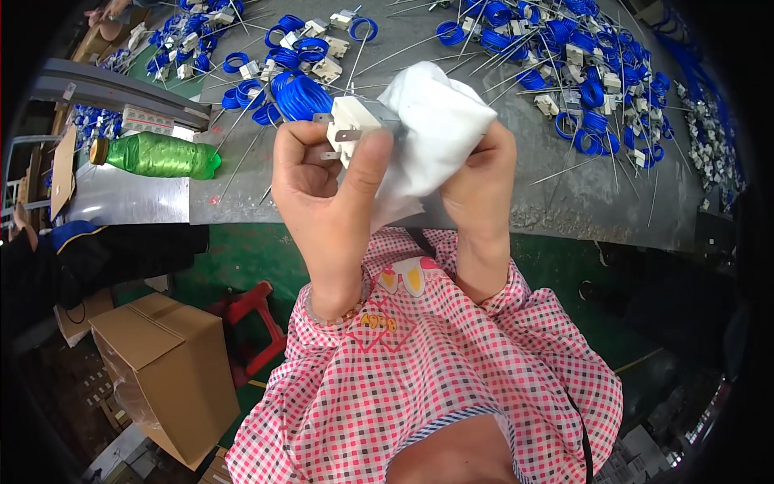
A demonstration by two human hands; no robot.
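My left hand [322, 198] is closed around a thermostat [348, 121], a white block with flat metal terminals facing me. A coil of blue capillary tube [302, 98] shows right behind my left fingers; whether it belongs to the held thermostat I cannot tell. Bunched in my right hand [481, 189] is a white cloth [435, 113], pressed against the thermostat's grey metal side. The cloth hides most of my right fingers. Both hands are raised over the near edge of the grey table [548, 198].
Heaps of blue-coiled thermostats [592, 93] cover the table's far right, with more at the far left. Thin metal rods stick out from them. A green plastic bottle [161, 155] lies at the left. Below stand a cardboard box [173, 371] and a red stool [256, 323].
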